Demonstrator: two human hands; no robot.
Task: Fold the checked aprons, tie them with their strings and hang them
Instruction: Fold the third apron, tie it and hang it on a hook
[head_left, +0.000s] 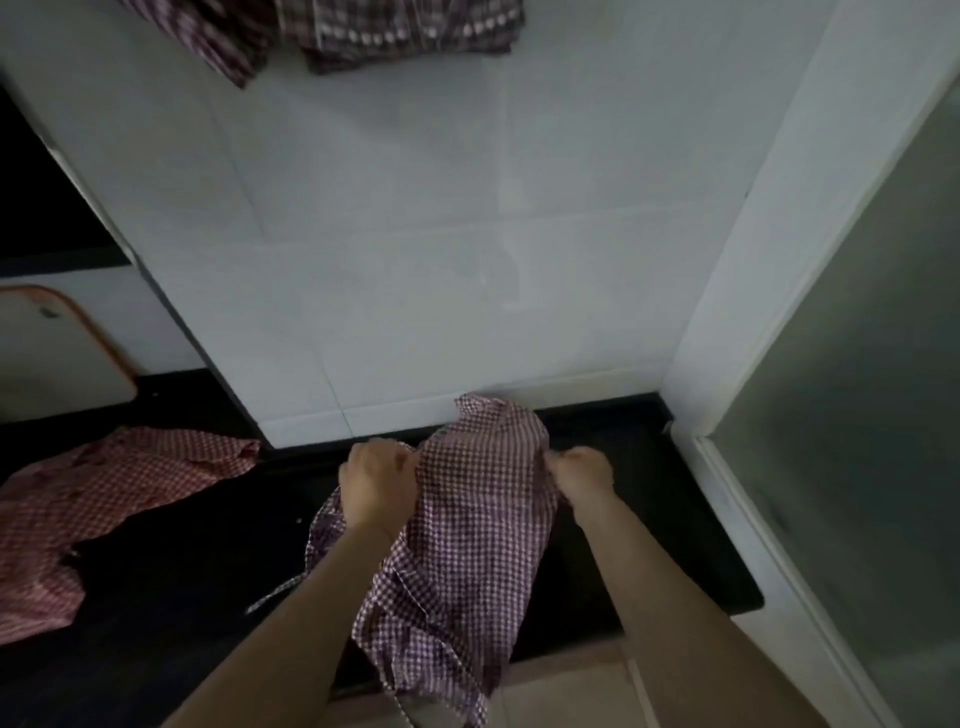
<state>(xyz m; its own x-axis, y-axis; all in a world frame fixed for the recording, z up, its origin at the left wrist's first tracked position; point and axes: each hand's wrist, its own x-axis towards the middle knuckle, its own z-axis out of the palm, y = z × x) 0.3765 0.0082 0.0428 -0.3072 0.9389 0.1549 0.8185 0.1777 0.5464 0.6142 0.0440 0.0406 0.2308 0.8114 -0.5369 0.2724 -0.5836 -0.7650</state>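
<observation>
Gripping the purple checked apron (467, 525) at both upper edges, the left hand (375, 480) and right hand (581, 470) hold it above the black counter (171, 587); its lower end leaves the frame.

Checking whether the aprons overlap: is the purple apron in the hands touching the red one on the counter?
Apart. The head view shows bare black counter between the purple apron and the red apron.

Checked aprons, three: one purple (467, 525) at the surface's front edge, one red (93, 509) at its left edge, one hanging (332, 31). Hands, two. Cutting board (57, 348), one.
</observation>
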